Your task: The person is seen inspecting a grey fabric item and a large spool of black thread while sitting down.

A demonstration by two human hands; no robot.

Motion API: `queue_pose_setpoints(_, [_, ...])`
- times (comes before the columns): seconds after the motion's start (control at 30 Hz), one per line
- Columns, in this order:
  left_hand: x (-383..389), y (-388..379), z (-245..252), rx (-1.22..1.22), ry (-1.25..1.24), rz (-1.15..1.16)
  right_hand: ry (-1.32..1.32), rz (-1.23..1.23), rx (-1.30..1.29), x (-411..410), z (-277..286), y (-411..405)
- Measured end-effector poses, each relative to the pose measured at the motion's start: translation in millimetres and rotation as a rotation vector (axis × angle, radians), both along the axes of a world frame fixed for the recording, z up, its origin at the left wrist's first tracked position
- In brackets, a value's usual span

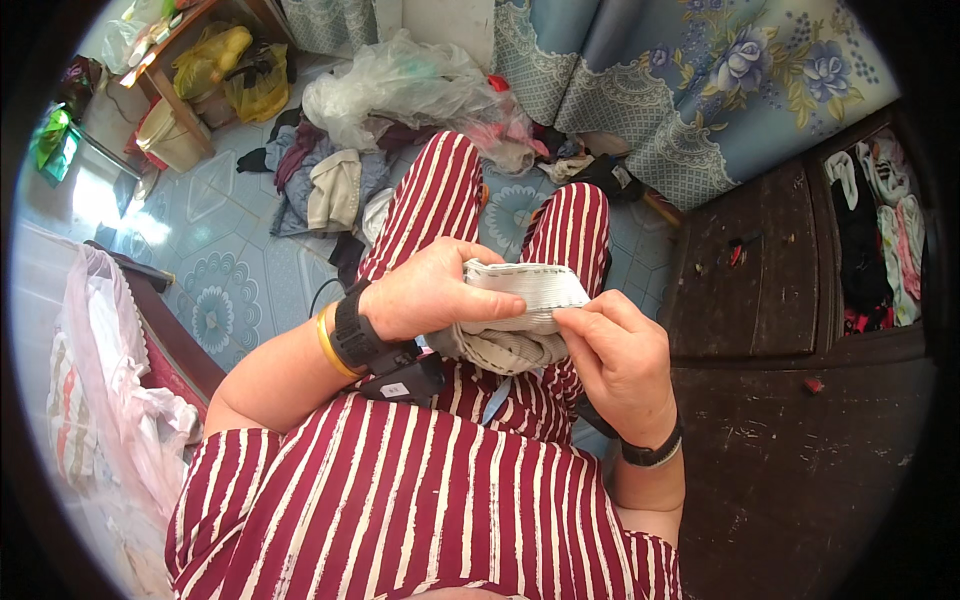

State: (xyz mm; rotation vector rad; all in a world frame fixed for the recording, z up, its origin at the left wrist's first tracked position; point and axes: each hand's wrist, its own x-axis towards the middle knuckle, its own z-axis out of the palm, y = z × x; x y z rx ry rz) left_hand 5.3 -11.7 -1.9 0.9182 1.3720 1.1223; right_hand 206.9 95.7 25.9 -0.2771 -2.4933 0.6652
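Observation:
A light grey, ribbed piece of knitted fabric (525,289) with dark dashed stitching along its edges is held above my lap. My left hand (442,292) grips its left end, the thumb lying across the ribbed band. At the band's right end my right hand (619,349) pinches the edge between thumb and fingertips; whether a needle is between them cannot be told. The rest of the fabric hangs bunched below the band. A black device with a white label (405,386) rests by my left wrist, over my lap.
Crumpled clothes (334,187) and clear plastic bags (420,90) lie on the tiled floor beyond my knees. A dark wooden cabinet (787,442) stands close on the right, with folded clothes (877,232) in its open section. Pale cloth (112,360) hangs at the left.

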Motion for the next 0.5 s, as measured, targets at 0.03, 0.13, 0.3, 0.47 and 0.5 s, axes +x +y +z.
queue_pose_setpoints(0.03, [0,0,-1,0.005,0.011,-0.001,-0.006,0.001,0.008,0,0,0])
queue_pose_setpoints(0.13, [2,1,-1,0.03,0.071,-0.006,-0.044,0.001,0.044,-2,2,-2])
queue_pose_setpoints(0.3, [6,-1,0,0.017,0.08,-0.018,-0.088,0.021,0.084,-10,-1,-5])
queue_pose_setpoints(0.47, [-2,1,-2,0.034,0.245,-0.044,-0.056,0.087,-0.124,-9,-4,7])
queue_pose_setpoints(0.5, [-3,1,-3,0.023,0.233,-0.054,-0.066,0.109,-0.172,-8,-5,9])
